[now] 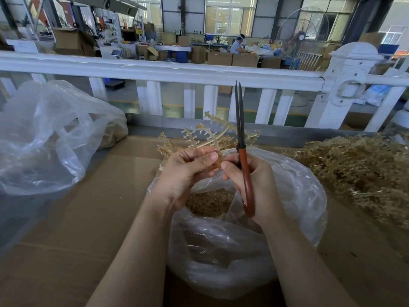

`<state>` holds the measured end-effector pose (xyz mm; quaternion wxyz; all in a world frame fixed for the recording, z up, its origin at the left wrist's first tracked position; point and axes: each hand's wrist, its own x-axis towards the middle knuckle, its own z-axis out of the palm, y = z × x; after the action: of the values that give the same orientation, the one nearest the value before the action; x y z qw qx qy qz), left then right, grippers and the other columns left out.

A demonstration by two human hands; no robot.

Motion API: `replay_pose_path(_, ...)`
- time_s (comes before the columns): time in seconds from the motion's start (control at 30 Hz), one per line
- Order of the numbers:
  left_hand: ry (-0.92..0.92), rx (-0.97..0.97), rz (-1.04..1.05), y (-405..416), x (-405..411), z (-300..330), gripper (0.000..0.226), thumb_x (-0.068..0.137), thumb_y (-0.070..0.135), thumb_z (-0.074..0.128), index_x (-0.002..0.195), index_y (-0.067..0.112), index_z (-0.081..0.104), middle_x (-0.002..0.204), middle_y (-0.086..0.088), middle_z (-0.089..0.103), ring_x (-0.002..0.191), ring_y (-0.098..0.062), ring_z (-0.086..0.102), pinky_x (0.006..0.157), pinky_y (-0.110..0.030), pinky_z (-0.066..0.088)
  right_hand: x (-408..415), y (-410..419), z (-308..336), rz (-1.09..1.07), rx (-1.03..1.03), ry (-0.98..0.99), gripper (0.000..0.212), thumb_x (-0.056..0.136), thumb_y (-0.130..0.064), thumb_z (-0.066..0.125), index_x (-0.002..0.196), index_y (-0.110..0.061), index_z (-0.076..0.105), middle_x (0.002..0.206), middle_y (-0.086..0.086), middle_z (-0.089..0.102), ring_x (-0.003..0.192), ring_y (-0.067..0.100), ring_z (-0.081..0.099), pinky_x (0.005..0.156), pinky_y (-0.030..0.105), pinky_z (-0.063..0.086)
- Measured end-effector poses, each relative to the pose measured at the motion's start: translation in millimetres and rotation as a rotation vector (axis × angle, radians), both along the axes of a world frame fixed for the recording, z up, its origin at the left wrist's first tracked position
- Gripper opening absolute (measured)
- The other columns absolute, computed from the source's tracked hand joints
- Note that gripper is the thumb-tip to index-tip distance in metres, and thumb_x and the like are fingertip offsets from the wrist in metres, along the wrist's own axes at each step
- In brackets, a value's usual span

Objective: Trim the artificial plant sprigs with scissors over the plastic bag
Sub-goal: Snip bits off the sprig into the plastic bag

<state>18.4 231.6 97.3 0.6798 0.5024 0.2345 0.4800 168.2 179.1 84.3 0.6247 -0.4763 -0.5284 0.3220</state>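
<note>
A table (66,229) held an open bag (287,196) at centre. Above it, the left hand (186,171) pinched a sprig (203,134); at three o'clock, the right hand (254,185) gripped nearly closed scissors (240,120). Cutting outside the opening might scatter trimmings.

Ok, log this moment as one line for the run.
left hand: holds sprig | right hand: grips scissors, blades up, nearly closed | plastic bag: open below, trimmings inside
</note>
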Motion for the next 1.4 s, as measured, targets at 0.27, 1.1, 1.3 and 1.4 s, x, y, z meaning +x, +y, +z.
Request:
replay_pose_path(0.27, -0.068, -0.005, 0.107, 1.0, 0.6, 0.2, 0.014, 0.069, 0.017, 0.077, 0.082, 0.013, 0.074, 0.076, -0.001, 0.072, 0.075, -0.014, 0.068, 0.076, -0.027, 0.057, 2.5, 0.6, -2.2, -0.135, -0.032, -0.273, 0.043, 0.069, -0.068, 0.074, 0.089, -0.030, 0.064, 0.081, -0.015, 0.068, 0.078, 0.006, 0.065, 0.077, 0.028, 0.054)
replay_pose_path(1.1, -0.169, -0.042, 0.126, 2.7, -3.6, -0.8, 0.009, 0.077, 0.009, 0.068, 0.085, 0.010, 0.071, 0.083, -0.001, 0.073, 0.073, -0.009, 0.067, 0.062, -0.019, 0.052, 14.2, 2.7, -15.8, -0.322, -0.001, -0.832, 0.073, 0.066, -0.092, 0.045, 0.098, -0.029, 0.062, 0.087, -0.020, 0.065, 0.077, -0.001, 0.061, 0.065, 0.015, 0.048)
replay_pose_path(1.3, -0.135, -0.002, 0.108, 4.0, -5.6, -1.1, 0.007, 0.078, 0.011, 0.069, 0.086, 0.011, 0.070, 0.084, 0.001, 0.072, 0.075, -0.010, 0.066, 0.067, -0.021, 0.050, 13.8, 2.0, -15.3, -0.304, -0.010, -0.794, 0.074, 0.065, -0.091, 0.048, 0.104, -0.031, 0.066, 0.088, -0.019, 0.068, 0.078, -0.001, 0.062, 0.066, 0.011, 0.046)
replay_pose_path(1.4, -0.131, 0.017, 0.100, 3.5, -6.3, -0.7, 0.008, 0.078, 0.012, 0.070, 0.077, 0.018, 0.075, 0.081, 0.001, 0.071, 0.074, -0.010, 0.065, 0.069, -0.020, 0.051, 13.4, 1.5, -14.6, -0.279, -0.020, -0.773, 0.075, 0.065, -0.090, 0.050, 0.108, -0.032, 0.066, 0.091, -0.020, 0.068, 0.082, 0.000, 0.064, 0.069, 0.013, 0.049)
